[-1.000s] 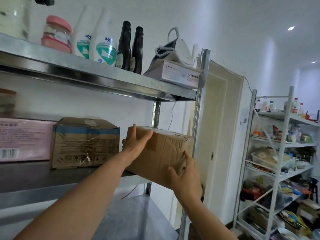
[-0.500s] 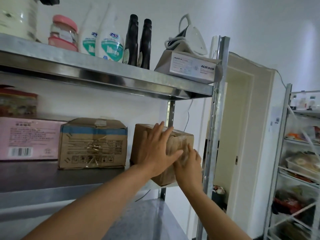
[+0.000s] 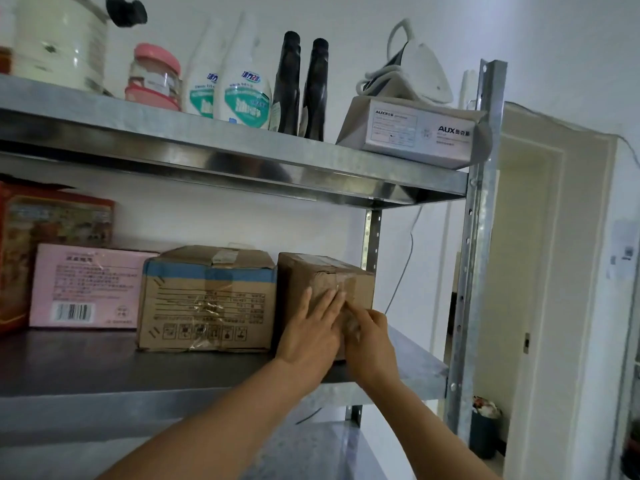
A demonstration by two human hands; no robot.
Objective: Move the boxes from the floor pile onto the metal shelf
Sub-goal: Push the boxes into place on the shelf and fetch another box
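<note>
Middle tier of the metal shelf (image 3: pixel 398 363): both my hands are on the near face of the small brown box (image 3: pixel 322 275), which sits on the shelf's right end. It is just beside, perhaps touching, the blue-banded carton (image 3: pixel 207 299) on its left. The rear upright post (image 3: pixel 371 237) stands just behind its far right corner.

My left hand (image 3: pixel 311 336) lies flat on the cardboard, fingers straight and together and pointing up the face. My right hand (image 3: pixel 372 341) is close beside it, fingers bent with the tips against the taped lower corner, wrapped round nothing that I can see.

The box lies directly beyond both palms, and its taped top seam runs from the near edge back toward the wall. Any push left to make would go straight away from me. The left hand covers more of the face and looks better placed to make it.

The box appears fully on the shelf, so this one seems nearly done. The floor pile is out of view.
</note>
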